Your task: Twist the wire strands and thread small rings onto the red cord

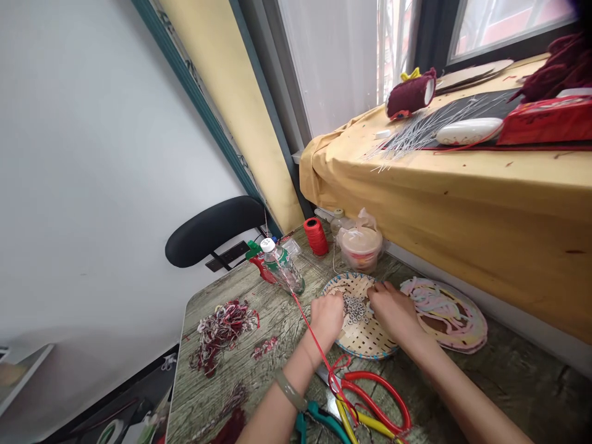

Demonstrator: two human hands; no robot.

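A shallow woven bamboo basket [361, 345] with blue stitching on its rim sits on the table, holding a heap of small grey rings [355, 309]. At the heap's left side is my left hand [327, 316], its fingers curled closed; whatever they pinch is hidden. My right hand [393, 306] reaches over the basket's right rim, fingers bent together beside the rings, and their tips are too small to read. Red cord [311, 330] runs from near the bottle past my left wrist to a loose tangle. Red-handled scissors [401, 394] lie below the basket, beside pliers with yellow handles [377, 425] and teal handles [326, 419].
Behind the basket stand a plastic bottle [283, 266], a red thread spool [316, 237] and a bagged tub [361, 248]. Yarn scraps [224, 333] lie at left. A plate with pastel strips [446, 314] is at right. A yellow-clothed ledge [444, 209] rises behind.
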